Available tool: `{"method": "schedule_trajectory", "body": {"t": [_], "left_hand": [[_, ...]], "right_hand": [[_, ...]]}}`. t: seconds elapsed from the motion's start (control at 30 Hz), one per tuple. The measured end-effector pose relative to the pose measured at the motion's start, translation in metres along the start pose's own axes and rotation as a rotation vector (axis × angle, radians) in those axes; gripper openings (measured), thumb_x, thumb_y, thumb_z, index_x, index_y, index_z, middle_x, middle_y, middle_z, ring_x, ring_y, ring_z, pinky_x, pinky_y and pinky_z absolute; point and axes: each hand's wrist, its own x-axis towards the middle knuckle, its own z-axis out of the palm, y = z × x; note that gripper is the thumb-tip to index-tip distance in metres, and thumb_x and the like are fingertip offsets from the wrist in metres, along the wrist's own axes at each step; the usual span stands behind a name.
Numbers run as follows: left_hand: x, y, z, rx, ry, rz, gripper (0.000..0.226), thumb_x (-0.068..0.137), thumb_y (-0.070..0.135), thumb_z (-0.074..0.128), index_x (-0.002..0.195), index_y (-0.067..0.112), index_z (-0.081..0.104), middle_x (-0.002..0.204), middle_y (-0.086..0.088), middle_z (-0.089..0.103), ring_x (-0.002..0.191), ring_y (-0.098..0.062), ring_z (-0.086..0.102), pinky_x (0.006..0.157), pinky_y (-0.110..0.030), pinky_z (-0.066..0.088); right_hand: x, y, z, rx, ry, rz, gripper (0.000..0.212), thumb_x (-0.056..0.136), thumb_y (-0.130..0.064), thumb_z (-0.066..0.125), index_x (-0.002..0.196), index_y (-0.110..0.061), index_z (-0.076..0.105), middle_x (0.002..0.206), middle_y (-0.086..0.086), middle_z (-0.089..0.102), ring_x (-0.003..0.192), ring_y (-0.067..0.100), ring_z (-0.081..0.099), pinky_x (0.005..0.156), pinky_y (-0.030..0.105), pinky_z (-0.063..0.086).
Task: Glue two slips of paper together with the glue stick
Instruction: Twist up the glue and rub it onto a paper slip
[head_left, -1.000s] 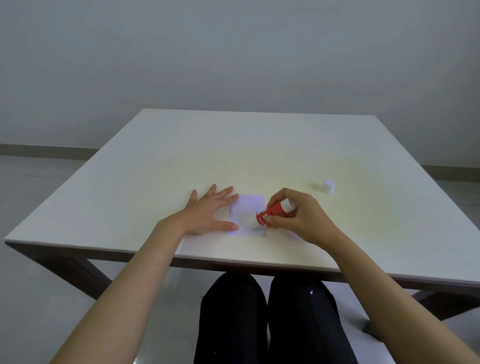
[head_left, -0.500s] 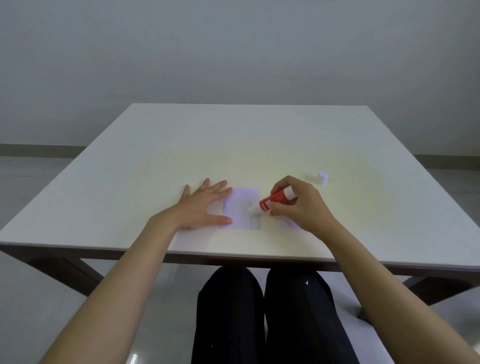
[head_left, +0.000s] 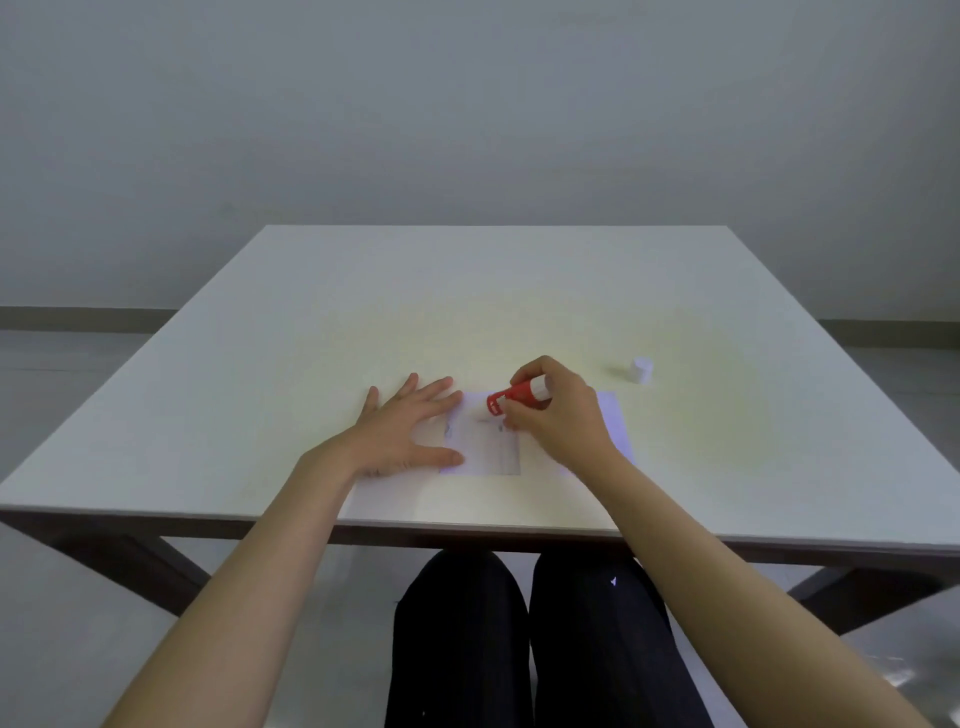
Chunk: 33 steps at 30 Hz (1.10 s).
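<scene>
Between the hands lies the paper slip (head_left: 483, 441), left hand (head_left: 402, 431) flat on it, right hand (head_left: 558, 415) gripping the glue stick (head_left: 517, 396).

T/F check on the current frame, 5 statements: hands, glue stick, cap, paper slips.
1. The right hand holds the red glue stick. True.
2. The small white cap is on the glue stick. False: it stands on the white table, apart to the right.
3. The left hand lies flat with fingers spread, at the left edge of the white paper slip. True.
4. The glue stick's tip points to the right. False: it points left and down, toward the slip.
5. Only one slip shows. False: a second white slip shows under the right hand.
</scene>
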Motion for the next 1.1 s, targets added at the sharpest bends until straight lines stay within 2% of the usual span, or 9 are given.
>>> {"method": "schedule_trajectory", "body": {"t": [0.13,0.3,0.43,0.5,0.6,0.67,0.8,0.97,1.1], "left_hand": [[0.0,0.0,0.002,-0.002,0.018,-0.006,0.083,0.079,0.052,0.062,0.148,0.038,0.018,0.159,0.021,0.003,0.147,-0.008,-0.011,0.115,-0.048,-0.016],[0.001,-0.001,0.006,-0.045,0.054,-0.008,0.086,0.076,0.053,0.065,0.147,0.038,0.02,0.158,0.022,0.006,0.146,-0.006,-0.01,0.114,-0.045,-0.018],[0.0,-0.002,0.005,-0.068,0.059,-0.007,0.084,0.076,0.051,0.066,0.147,0.037,0.022,0.158,0.022,0.008,0.146,-0.006,-0.009,0.114,-0.044,-0.018],[-0.001,-0.001,0.004,-0.098,0.053,-0.008,0.083,0.077,0.049,0.066,0.147,0.037,0.023,0.157,0.023,0.008,0.146,-0.004,-0.009,0.115,-0.043,-0.019],[-0.002,0.0,0.003,-0.156,0.049,-0.007,0.085,0.076,0.046,0.069,0.147,0.037,0.023,0.157,0.023,0.01,0.146,-0.004,-0.008,0.115,-0.043,-0.019],[-0.002,0.0,0.002,-0.179,0.057,-0.004,0.086,0.075,0.044,0.071,0.146,0.038,0.023,0.157,0.022,0.012,0.146,-0.004,-0.007,0.114,-0.044,-0.019],[-0.003,0.0,0.004,-0.206,0.105,-0.008,0.08,0.073,0.042,0.073,0.141,0.041,0.032,0.155,0.022,0.018,0.146,-0.004,-0.003,0.114,-0.044,-0.019],[-0.005,0.003,0.007,-0.335,0.215,-0.022,0.04,0.068,0.039,0.078,0.103,0.046,0.062,0.142,0.023,0.038,0.145,-0.004,0.011,0.115,-0.044,-0.016],[-0.009,0.01,0.006,-0.318,0.235,-0.038,0.023,0.069,0.041,0.077,0.085,0.05,0.062,0.141,0.019,0.044,0.142,-0.008,0.025,0.116,-0.046,-0.01]], "right_hand": [[-0.001,0.0,-0.001,0.002,0.1,0.038,0.019,0.076,-0.013,0.073,0.09,-0.012,0.059,0.075,0.002,0.069,0.075,0.022,0.068,0.064,0.021,0.053],[-0.027,0.004,0.008,0.008,-0.056,-0.002,0.018,0.074,-0.015,0.074,0.083,-0.02,0.059,0.076,-0.001,0.072,0.071,0.018,0.07,0.06,0.022,0.054],[-0.015,0.003,-0.003,0.011,0.083,0.068,0.018,0.076,-0.015,0.074,0.088,-0.012,0.062,0.072,-0.002,0.068,0.068,0.014,0.065,0.051,0.008,0.043],[-0.011,0.003,-0.007,0.068,0.147,0.115,0.019,0.077,-0.015,0.073,0.092,-0.01,0.061,0.076,0.002,0.069,0.071,0.016,0.068,0.058,0.014,0.048],[-0.014,0.001,-0.009,0.321,0.183,0.181,0.014,0.082,-0.006,0.067,0.093,-0.004,0.06,0.077,0.01,0.069,0.063,0.017,0.069,0.064,0.025,0.057],[-0.019,-0.002,-0.01,0.672,0.125,0.277,0.004,0.086,-0.002,0.063,0.088,-0.002,0.06,0.075,0.013,0.069,0.062,0.019,0.07,0.062,0.024,0.059],[-0.032,-0.009,-0.018,1.253,0.082,0.55,0.007,0.088,-0.004,0.061,0.083,0.001,0.063,0.067,0.013,0.072,0.061,0.022,0.072,0.062,0.028,0.062],[-0.044,-0.02,-0.026,1.483,0.088,0.663,0.009,0.085,-0.005,0.064,0.092,0.001,0.063,0.088,0.019,0.069,0.063,0.024,0.074,0.059,0.033,0.062],[-0.048,-0.024,-0.025,1.517,0.074,0.702,0.011,0.085,-0.007,0.064,0.095,-0.001,0.063,0.095,0.018,0.067,0.063,0.024,0.073,0.064,0.034,0.062]]}}
